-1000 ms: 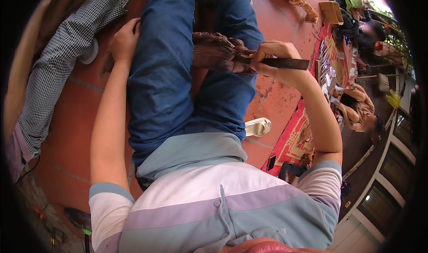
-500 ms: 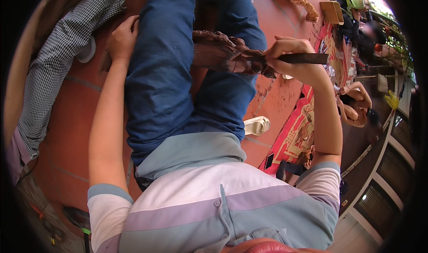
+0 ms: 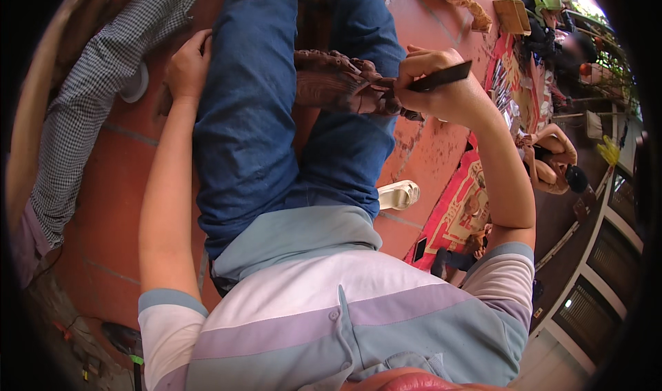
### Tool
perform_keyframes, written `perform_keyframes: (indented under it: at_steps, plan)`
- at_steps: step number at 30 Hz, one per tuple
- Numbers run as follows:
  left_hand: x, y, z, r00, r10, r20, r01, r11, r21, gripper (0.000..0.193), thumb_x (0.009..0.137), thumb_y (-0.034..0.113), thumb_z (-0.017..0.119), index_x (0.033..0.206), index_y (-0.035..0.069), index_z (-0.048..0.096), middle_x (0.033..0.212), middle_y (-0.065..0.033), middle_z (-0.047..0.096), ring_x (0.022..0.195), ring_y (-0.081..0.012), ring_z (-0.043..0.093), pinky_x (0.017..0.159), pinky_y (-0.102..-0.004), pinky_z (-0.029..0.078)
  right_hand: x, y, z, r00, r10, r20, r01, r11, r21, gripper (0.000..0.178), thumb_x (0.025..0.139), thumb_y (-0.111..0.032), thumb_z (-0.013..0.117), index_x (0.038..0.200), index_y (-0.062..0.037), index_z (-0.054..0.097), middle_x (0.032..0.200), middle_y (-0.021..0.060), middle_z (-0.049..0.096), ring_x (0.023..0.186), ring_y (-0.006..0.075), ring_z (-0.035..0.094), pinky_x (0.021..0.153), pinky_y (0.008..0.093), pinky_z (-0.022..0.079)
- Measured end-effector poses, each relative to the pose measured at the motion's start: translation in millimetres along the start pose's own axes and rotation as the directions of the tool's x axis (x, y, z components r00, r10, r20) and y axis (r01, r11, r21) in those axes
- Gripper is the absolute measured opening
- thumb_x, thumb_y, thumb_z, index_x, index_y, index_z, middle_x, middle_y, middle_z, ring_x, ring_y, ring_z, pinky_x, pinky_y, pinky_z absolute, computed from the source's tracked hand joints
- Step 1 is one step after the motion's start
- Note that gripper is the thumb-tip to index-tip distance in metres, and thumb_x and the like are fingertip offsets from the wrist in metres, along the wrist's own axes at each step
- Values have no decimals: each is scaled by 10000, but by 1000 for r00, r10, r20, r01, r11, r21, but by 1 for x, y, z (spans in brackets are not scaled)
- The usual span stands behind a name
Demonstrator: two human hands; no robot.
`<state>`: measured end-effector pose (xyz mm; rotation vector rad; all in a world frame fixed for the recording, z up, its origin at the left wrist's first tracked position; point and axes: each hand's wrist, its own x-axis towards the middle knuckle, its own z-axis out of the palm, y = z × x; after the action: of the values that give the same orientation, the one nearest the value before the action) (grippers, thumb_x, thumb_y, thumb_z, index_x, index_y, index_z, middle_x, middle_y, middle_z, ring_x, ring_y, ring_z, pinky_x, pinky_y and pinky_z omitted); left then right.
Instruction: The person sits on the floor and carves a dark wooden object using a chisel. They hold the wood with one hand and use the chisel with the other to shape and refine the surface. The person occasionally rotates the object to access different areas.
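A dark reddish-brown carved wooden piece (image 3: 338, 84) lies across the gap between my knees, its left part hidden by my left leg. My right hand (image 3: 438, 81) is closed around a dark, flat, strip-like tool (image 3: 445, 76), whose exact kind I cannot make out. That hand is at the carving's right end, the tool's bare end pointing right and slightly upward. Beside the outer side of my left leg, my left hand (image 3: 187, 67) has its fingers curled. A brown wooden edge (image 3: 165, 100) shows next to it; what the fingers grip is hidden.
A person in checked trousers (image 3: 117, 67) sits close on my left. A pale shoe (image 3: 398, 195) rests on the red tiled floor by my right leg. Farther right are a red patterned mat (image 3: 455, 208), several tools and other people. A wooden box (image 3: 511, 16) stands at upper right.
My right hand has shifted a little left and turned. The tool's free end has swung from level to tilted upward. My left hand stays about where it was.
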<state>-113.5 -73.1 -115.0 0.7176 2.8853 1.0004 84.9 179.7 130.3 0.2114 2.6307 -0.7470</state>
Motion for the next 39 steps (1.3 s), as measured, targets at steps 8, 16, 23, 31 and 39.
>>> perform_keyframes:
  at_steps: [8,16,23,31,39]
  plan:
    - [0,4,-1,1000,-19,13,19,1000,5,232,933,324,543,1084,210,677,1017,-54,693,882,-317,662,740,-428,531,-19,10,7,998,41,-56,-36,996,85,98,738,-94,697,773,-14,653,738,82,630,668,199,622,601,318,489]
    - [0,3,-1,999,-34,12,34,999,28,231,933,338,537,1084,232,676,1016,-50,694,877,-317,662,735,-428,532,-7,3,18,995,-45,-93,48,998,38,104,730,-114,713,765,-38,651,728,64,617,662,182,617,595,320,472]
    - [-1,-2,2,1000,-30,9,30,999,28,228,931,332,539,1085,232,674,1009,-54,693,872,-315,662,732,-426,532,-6,-8,4,986,165,3,-165,986,-27,116,719,-114,721,741,-27,648,725,73,621,648,185,602,578,322,455]
    - [-1,1,1,1000,-14,3,14,1000,-27,221,927,314,550,1084,223,677,1009,-55,693,874,-312,663,741,-417,533,-5,12,27,977,-124,-174,112,991,-75,116,680,-130,725,682,-53,638,659,67,611,695,229,595,634,362,479]
    - [4,0,2,1000,6,-28,-6,1000,-17,223,925,329,548,1082,237,677,1008,-33,695,865,-305,665,733,-412,536,4,-5,5,993,-26,-111,17,996,-87,110,666,-118,725,652,-50,640,697,69,633,758,237,586,668,366,474]
